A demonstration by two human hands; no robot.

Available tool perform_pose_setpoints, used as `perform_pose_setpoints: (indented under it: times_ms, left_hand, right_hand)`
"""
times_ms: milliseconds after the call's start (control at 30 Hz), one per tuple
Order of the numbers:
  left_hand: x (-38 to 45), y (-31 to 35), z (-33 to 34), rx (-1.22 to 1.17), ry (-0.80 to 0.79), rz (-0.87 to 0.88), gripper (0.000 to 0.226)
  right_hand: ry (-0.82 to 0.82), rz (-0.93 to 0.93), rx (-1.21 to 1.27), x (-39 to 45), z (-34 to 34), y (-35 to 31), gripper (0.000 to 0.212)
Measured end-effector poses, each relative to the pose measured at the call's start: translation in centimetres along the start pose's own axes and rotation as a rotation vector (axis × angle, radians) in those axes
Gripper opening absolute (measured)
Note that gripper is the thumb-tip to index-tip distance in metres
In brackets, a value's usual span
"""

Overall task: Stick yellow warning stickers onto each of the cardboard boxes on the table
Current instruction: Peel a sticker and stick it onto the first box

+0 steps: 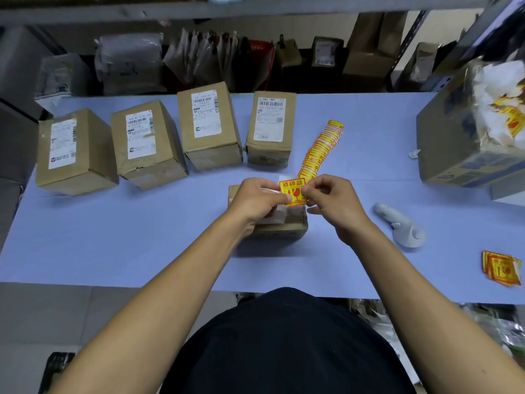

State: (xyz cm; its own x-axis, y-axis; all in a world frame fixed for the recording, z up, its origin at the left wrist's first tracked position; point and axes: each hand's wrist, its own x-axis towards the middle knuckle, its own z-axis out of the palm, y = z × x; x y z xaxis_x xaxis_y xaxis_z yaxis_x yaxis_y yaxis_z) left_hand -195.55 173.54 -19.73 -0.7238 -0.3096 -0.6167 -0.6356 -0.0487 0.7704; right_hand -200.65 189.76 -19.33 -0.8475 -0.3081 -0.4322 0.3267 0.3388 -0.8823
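A yellow sticker (pixel 292 191) is pinched at its left edge by the left hand (pixel 260 199) and at its right edge by the right hand (pixel 331 201), just above a small box (pixel 292 223) on the desk (pixel 142 237). A sticker strip (pixel 319 150) trails back from it. Four boxes (pixel 210 126) stand in a row behind. A white scanner (pixel 399 224) and a sticker stack (pixel 501 267) lie to the right.
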Motion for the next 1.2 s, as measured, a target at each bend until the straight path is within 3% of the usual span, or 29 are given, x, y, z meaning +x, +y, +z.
perform_pose_setpoints:
  times_ms: [67,167,300,667,1200]
  left_hand:
    - [-0.1,-1.0,0.2,0.061,0.035,-0.013,0.028]
    - [-0.1,-2.5,0.5,0.164,0.031,0.048,0.014]
    - [-0.2,-3.8,0.7,0.316,0.001,0.083,0.02]
    - [-0.1,-3.2,1.2,0.619,0.051,0.203,0.012]
    - [0.4,-3.1,1.7,0.78,0.046,0.198,0.018]
  right_hand:
    - [0.0,0.042,-0.006,-0.3,-0.2,1.1,0.011]
    - [-0.024,0.11,-0.019,-0.8,-0.4,2.7,0.011]
    - [-0.004,0.171,-0.064,-1.2,-0.1,4.0,0.009]
    - [0.082,0.158,-0.243,-0.6,0.8,4.8,0.01]
    - [0.065,0.226,-0.059,-0.3,0.9,5.5,0.009]
